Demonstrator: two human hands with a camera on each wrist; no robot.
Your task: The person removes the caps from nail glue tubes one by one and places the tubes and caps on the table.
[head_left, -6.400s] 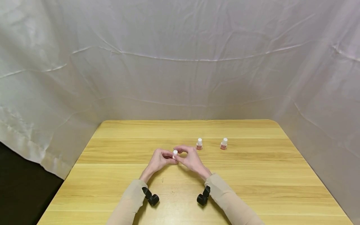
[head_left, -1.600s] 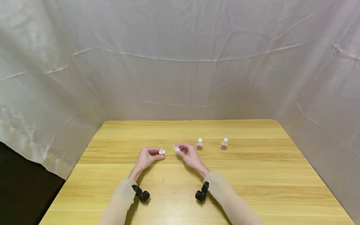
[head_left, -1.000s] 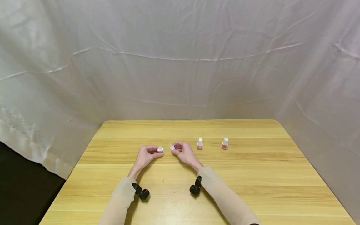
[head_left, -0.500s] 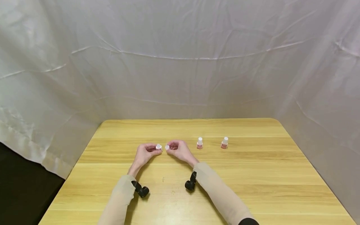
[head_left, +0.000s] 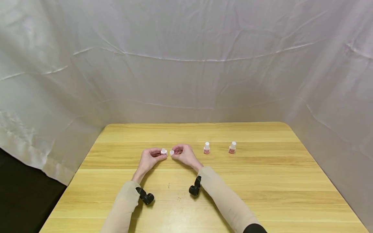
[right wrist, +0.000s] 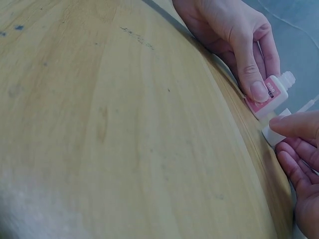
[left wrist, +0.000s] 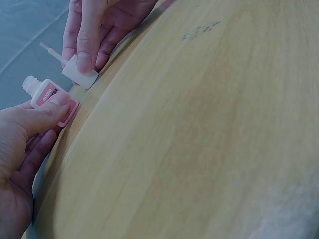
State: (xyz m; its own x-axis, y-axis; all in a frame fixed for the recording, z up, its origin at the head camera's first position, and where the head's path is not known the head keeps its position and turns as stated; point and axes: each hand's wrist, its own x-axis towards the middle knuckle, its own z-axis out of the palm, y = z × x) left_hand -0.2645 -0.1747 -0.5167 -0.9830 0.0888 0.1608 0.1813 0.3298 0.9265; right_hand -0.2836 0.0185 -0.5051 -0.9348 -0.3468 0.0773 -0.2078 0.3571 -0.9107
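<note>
My left hand (head_left: 149,159) pinches a small glue bottle (left wrist: 45,93) with a pink label between thumb and fingers. The bottle's threaded neck is bare and points up. Close by on its right, my right hand (head_left: 186,156) pinches the white cap (left wrist: 79,72), from which a thin applicator brush (left wrist: 52,52) sticks out, pointing upward. Bottle and cap are side by side at table level, with a small gap between them in the head view. Whether the cap's flat end touches the table, I cannot tell.
Two more capped bottles, one nearer (head_left: 206,148) and one farther right (head_left: 231,148), stand upright on the wooden table (head_left: 262,181). A pale curtain (head_left: 186,81) hangs behind the table and along its sides.
Earlier both hands were on the capped bottle; the brush cap has come off in the right hand. The left hand moved left with the bottle, and the right hand has followed, turning the cap.
</note>
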